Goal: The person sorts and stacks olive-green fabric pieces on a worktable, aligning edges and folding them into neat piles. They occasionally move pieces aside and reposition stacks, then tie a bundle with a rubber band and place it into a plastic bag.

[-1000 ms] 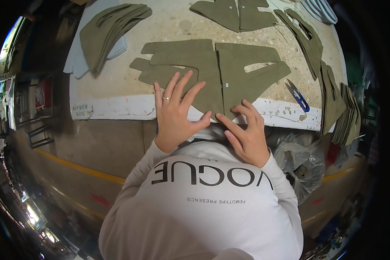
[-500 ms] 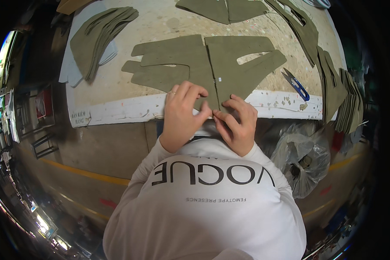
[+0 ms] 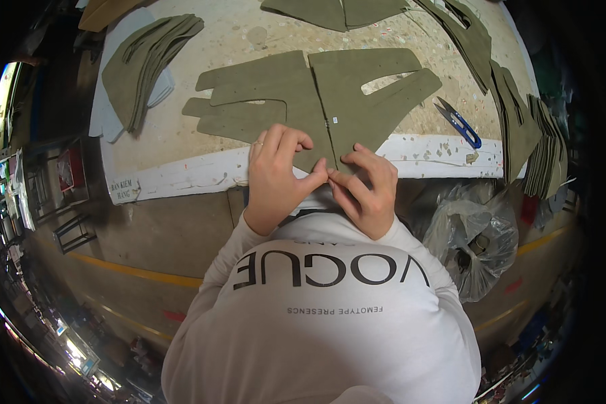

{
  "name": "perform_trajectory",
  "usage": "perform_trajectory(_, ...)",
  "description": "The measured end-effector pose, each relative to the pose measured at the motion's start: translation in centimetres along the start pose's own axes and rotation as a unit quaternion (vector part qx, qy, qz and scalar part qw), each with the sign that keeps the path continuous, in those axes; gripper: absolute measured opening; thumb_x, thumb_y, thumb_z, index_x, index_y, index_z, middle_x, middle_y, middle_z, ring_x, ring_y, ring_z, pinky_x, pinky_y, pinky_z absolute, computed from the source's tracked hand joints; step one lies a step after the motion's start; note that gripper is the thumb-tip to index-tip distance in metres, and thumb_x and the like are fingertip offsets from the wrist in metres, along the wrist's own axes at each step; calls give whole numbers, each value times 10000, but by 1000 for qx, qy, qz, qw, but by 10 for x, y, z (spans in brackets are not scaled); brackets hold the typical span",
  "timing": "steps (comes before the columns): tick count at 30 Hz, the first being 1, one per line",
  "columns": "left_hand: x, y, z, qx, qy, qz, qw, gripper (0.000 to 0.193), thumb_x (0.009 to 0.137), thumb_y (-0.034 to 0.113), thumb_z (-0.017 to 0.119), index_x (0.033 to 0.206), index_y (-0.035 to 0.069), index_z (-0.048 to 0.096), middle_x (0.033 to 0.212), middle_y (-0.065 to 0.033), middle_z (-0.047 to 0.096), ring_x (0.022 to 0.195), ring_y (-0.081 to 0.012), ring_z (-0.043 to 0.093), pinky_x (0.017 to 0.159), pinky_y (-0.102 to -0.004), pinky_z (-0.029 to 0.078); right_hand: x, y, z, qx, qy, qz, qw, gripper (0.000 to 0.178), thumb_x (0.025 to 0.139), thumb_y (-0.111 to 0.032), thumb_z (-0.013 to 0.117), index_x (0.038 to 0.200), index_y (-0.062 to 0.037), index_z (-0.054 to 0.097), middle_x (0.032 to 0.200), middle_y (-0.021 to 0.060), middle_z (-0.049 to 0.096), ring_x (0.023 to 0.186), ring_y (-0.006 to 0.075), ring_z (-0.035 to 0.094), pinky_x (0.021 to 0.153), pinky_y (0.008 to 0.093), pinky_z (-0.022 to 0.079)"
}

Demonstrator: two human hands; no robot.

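Two flat olive fabric pieces meet at a seam in front of me: a left panel (image 3: 266, 77) with finger-like strips, and a right panel (image 3: 347, 77) with a slot cut through it. A small white sticker (image 3: 335, 120) lies beside the seam. My left hand (image 3: 277, 165), wearing a ring, has curled fingers at the lower edge of the left panel, its thumb against the cloth near the seam's lower end. Thumb and index finger of my right hand (image 3: 368, 188) pinch the fabric at that same lower tip. The cloth under my fingers is partly hidden.
Blue-handled thread snips (image 3: 463, 128) lie to the right on the worn table (image 3: 236, 42). Stacks of olive pieces sit at the left (image 3: 131, 74) and along the right edge (image 3: 544, 145). Below the table's right side hangs a clear plastic bag (image 3: 475, 242).
The whole view has shifted slightly, with the table and cloth a little farther left and up. Both hands keep nearly the same hold at the seam's lower end.
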State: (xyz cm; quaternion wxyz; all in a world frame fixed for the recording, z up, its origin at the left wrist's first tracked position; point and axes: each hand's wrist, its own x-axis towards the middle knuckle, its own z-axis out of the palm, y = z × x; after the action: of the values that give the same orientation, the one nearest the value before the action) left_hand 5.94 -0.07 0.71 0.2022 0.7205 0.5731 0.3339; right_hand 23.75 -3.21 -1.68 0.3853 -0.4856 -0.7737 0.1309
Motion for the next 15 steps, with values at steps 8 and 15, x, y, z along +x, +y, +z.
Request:
perform_trajectory(8, 0, 1, 3, -4, 12, -5, 1000, 219, 718, 119, 765, 857, 98, 596, 867, -13, 556, 802, -199, 574, 720, -350, 426, -1, 1, 0, 0, -1, 0, 1000, 233, 726, -154, 795, 950, -166, 732, 1098, 34, 624, 1133, 271, 601, 928, 375, 386)
perform_trajectory(15, -6, -5, 0, -40, 30, -28, 998, 199, 776, 86, 730, 956, 76, 645, 965, -65, 573, 853, -251, 564, 764, -377, 455, 4, -4, -4, -20, -33, 0, 999, 292, 774, -188, 761, 1064, -186, 728, 1126, 37, 599, 1157, 264, 574, 929, 380, 381)
